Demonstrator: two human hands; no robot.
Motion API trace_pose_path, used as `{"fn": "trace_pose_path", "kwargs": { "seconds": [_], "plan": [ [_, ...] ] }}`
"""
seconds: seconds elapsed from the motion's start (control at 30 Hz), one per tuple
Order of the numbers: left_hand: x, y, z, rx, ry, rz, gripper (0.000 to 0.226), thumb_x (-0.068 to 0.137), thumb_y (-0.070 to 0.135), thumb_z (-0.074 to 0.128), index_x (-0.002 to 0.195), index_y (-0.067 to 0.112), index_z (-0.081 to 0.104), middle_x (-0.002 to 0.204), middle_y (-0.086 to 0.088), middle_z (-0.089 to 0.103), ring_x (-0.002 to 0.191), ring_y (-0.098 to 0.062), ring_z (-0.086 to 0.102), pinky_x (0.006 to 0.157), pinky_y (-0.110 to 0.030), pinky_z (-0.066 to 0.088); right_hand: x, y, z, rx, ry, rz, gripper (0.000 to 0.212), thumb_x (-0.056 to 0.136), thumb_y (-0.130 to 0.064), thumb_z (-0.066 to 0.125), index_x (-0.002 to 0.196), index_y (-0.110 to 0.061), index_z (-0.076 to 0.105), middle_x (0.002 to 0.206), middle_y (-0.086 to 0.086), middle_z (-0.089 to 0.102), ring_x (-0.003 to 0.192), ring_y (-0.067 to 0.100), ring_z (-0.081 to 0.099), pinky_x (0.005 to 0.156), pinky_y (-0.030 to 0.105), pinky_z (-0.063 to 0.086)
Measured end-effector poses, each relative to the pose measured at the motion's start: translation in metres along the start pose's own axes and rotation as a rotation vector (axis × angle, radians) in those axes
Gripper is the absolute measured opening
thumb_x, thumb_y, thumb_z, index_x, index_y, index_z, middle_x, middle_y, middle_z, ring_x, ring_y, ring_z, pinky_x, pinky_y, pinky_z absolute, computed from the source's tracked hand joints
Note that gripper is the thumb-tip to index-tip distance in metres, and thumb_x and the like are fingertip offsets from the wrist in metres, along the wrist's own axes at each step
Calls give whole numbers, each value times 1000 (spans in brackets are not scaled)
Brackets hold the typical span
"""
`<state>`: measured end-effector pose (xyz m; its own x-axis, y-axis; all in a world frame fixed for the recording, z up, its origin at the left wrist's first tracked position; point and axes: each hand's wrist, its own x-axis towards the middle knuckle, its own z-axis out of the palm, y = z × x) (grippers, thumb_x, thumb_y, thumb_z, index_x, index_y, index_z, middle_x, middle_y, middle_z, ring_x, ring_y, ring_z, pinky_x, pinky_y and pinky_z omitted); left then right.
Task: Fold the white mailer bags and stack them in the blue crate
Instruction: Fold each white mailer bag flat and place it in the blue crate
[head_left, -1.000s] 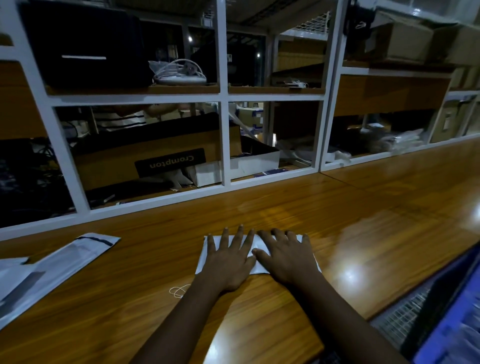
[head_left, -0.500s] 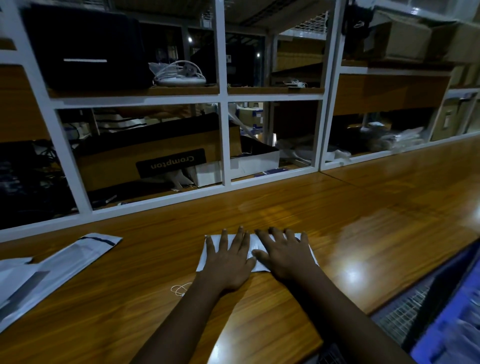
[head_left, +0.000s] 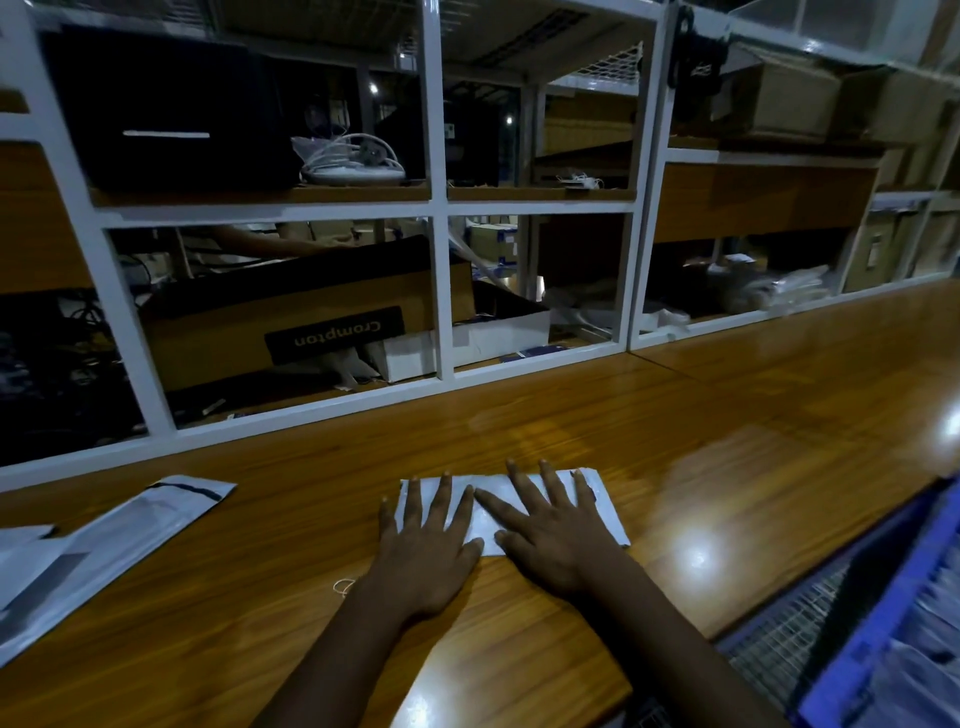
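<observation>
Loose mailer bags (head_left: 119, 530): I count two, unfolded, at the table's (head_left: 727, 441) left end
Left hand (head_left: 423, 556): one; fingers (head_left: 414, 506) wide, flat, pressing
Folded mailer bag (head_left: 608, 514): one, mid-table under both palms
Right hand (head_left: 553, 551): one; fingers (head_left: 555, 491) wide, gripping nothing
Blue crate (head_left: 883, 597): one, far right
Risk: I judge the slick fold springs open when pressure lifts; glossy wood lets it slide

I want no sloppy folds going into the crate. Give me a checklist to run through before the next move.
1. Folded mailer bag lies flat on the wooden table: ok.
2. Left hand and right hand press it with straight fingers: ok.
3. Edges aligned: cannot tell, hands cover most of it.
4. Blue crate in view at the right: ok; room inside: cannot tell.
5. Bag gripped for lifting: not ok, no finger curls round it.
6. Unfolded mailer bags at left, apart from the hands: ok.
</observation>
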<state>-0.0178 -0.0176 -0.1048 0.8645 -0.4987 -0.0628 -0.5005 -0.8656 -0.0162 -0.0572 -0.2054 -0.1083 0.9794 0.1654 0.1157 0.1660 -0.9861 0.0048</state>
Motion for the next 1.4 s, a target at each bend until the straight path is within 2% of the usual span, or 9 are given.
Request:
{"fn": "trace_pose_path", "kwargs": {
  "seconds": [0.13, 0.27, 0.47, 0.67, 0.77, 0.83, 1.03, 1.23, 1.4],
  "plan": [
    [2, 2, -6, -16, -40, -18, 63, 103, 56, 10, 153, 33, -20, 158, 0, -33, 145, -33, -30, 115, -58, -15, 1, -2, -2, 24, -28, 21, 77, 73, -68, -16, 149, -57, -15, 166, 0, -19, 151, 37, -16, 115, 62, -14],
    [-1, 2, -5, 6, -20, -24, 63, 103, 55, 15, 154, 35, -16, 162, 2, -25, 147, -32, -25, 115, -61, -13, -3, -5, -4, 59, -15, 44, 80, 74, -67, -10, 153, -55, -4, 168, -1, -8, 153, 35, -7, 117, 60, -9],
    [0, 9, -15, 51, 221, -11, 72, 88, 58, 0, 155, 37, 15, 162, 3, 20, 148, -26, 17, 117, -57, 8, -4, 0, -16, 111, 226, 122, 74, 84, -60, 9, 143, -35, 47, 149, -3, 47, 139, 27, 38, 113, 53, 27],
    [15, 21, -6, 100, 131, 76, 62, 106, 45, 17, 156, 24, -12, 166, -2, -10, 151, -33, -3, 116, -61, 1, 2, 6, 1, -41, 121, 142, 72, 89, -72, 17, 144, -34, 45, 139, 3, 56, 121, 40, 55, 91, 63, 37],
    [20, 19, -6, 131, 73, 75, 62, 106, 44, 14, 155, 22, -18, 165, 0, -16, 151, -33, -7, 116, -63, -3, 6, 9, -4, -23, -5, 175, 85, 80, -74, -4, 154, -39, 18, 160, -2, 29, 145, 35, 28, 105, 70, 21],
    [21, 20, -8, 133, 53, 65, 62, 106, 44, 13, 155, 21, -18, 164, 0, -16, 151, -34, -8, 115, -64, -4, 7, 8, -10, -2, -71, 199, 72, 93, -71, 7, 156, -37, 11, 164, -3, 19, 149, 34, 17, 109, 72, 14],
    [22, 21, -8, 100, 53, 56, 63, 106, 47, 14, 155, 22, -16, 164, 0, -16, 151, -34, -11, 115, -65, -6, 3, 7, -6, -79, -18, 154, 91, 74, -62, -17, 155, -35, 15, 161, 2, 23, 142, 38, 27, 105, 72, 20],
    [15, 21, -6, 20, 84, 8, 62, 104, 52, 17, 156, 33, -12, 165, -2, -11, 151, -33, -10, 115, -63, -4, -5, 8, -5, -28, 148, 257, 76, 85, -68, 2, 148, -39, 34, 153, 1, 42, 134, 34, 40, 104, 52, 30],
    [15, 19, -6, -48, 61, -24, 61, 102, 59, 17, 153, 44, -13, 165, -2, -15, 150, -35, -14, 115, -62, -4, -14, 16, 4, -1, 113, 350, 103, 73, -81, -15, 157, -33, 20, 158, 12, 35, 143, 46, 29, 108, 61, 29]
  ]
}}
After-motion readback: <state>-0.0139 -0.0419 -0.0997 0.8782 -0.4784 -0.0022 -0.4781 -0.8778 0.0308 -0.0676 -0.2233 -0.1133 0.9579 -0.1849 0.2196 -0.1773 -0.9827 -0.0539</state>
